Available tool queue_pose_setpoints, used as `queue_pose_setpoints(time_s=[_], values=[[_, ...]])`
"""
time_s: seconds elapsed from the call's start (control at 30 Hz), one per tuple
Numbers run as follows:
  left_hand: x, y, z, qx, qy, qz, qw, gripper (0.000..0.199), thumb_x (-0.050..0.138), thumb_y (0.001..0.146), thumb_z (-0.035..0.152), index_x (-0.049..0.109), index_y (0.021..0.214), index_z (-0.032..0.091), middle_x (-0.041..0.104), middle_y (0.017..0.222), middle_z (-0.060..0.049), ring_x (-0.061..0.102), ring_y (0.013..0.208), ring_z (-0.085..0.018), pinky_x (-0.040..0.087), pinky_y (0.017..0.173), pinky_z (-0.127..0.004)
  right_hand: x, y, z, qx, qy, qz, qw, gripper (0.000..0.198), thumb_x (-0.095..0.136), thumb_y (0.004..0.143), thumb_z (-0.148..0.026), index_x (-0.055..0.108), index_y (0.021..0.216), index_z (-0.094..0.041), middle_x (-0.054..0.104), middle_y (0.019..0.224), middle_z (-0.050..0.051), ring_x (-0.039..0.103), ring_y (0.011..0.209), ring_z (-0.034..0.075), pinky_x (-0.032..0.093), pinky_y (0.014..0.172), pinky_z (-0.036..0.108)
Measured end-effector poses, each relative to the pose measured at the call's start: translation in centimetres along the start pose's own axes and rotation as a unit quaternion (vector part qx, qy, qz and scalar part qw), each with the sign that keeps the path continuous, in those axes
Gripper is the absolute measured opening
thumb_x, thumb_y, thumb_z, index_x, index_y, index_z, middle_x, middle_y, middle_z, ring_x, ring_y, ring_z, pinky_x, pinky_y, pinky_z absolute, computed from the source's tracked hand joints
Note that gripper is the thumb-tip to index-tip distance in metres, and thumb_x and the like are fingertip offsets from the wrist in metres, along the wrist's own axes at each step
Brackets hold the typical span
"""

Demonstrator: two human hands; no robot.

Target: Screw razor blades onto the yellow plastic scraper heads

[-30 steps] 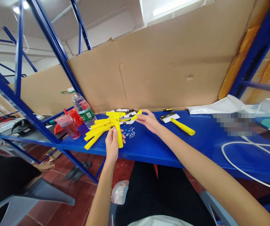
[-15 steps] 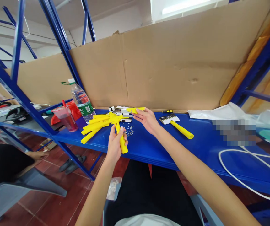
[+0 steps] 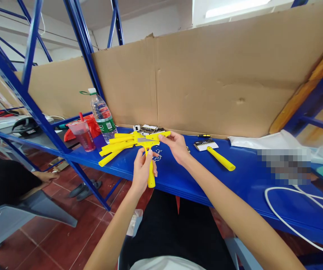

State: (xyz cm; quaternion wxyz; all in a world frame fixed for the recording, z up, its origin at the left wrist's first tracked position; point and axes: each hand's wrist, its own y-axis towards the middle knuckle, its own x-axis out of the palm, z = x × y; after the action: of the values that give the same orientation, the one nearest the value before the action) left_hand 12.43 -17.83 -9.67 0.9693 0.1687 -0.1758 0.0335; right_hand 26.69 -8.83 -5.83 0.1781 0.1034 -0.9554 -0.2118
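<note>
Mid-frame, the left hand (image 3: 141,168) clasped a yellow T-shaped tool (image 3: 151,177). The right hand's (image 3: 177,147) fingers pinched a flat yellow strip (image 3: 164,134).

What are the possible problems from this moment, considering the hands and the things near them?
The yellow piece is pinched near its end by the right hand, so it might slip. The left hand, gripping a yellow handle, is close to small loose pieces, which it could scatter. The red drink cup stands near the piled yellow handles; a knock might spill it.
</note>
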Motion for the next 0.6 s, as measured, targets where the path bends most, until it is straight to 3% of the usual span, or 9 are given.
queue_pose_setpoints(time_s=[0.2, 0.4, 0.6], values=[[0.1, -0.2, 0.4, 0.018, -0.007, 0.048, 0.999, 0.049, 0.076, 0.098, 0.067, 0.058, 0.101, 0.021, 0.081, 0.109, -0.006, 0.063, 0.049, -0.008, 0.049, 0.039, -0.021, 0.6, -0.9, -0.3, 0.003, -0.022, -0.035, 0.999, 0.043, 0.104, 0.068, -0.057, 0.082, 0.086, -0.025, 0.084, 0.097, 0.003, 0.076, 0.094, 0.022, 0.063, 0.099, 0.039], [-0.5, 0.1, 0.8, 0.023, 0.012, 0.071, 0.997, 0.053, 0.078, 0.095, 0.071, 0.063, 0.096, 0.020, 0.076, 0.087, -0.002, 0.058, 0.044, -0.009, 0.048, 0.037, -0.023, 0.7, -1.2, -0.2, -0.008, -0.043, -0.071, 0.997, 0.039, 0.104, 0.068, -0.053, 0.081, 0.081, -0.024, 0.076, 0.085, 0.000, 0.068, 0.080, 0.018, 0.060, 0.081, 0.033], [-0.8, 0.1, 1.6, 0.024, 0.037, 0.082, 0.996, 0.059, 0.078, 0.094, 0.074, 0.061, 0.083, 0.019, 0.071, 0.074, -0.001, 0.056, 0.040, -0.009, 0.043, 0.037, -0.021, 0.7, -1.3, -0.9, -0.053, -0.107, -0.100, 0.988, 0.049, 0.101, 0.072, -0.058, 0.066, 0.067, -0.023, 0.071, 0.087, 0.001, 0.062, 0.079, 0.017, 0.053, 0.073, 0.031]])
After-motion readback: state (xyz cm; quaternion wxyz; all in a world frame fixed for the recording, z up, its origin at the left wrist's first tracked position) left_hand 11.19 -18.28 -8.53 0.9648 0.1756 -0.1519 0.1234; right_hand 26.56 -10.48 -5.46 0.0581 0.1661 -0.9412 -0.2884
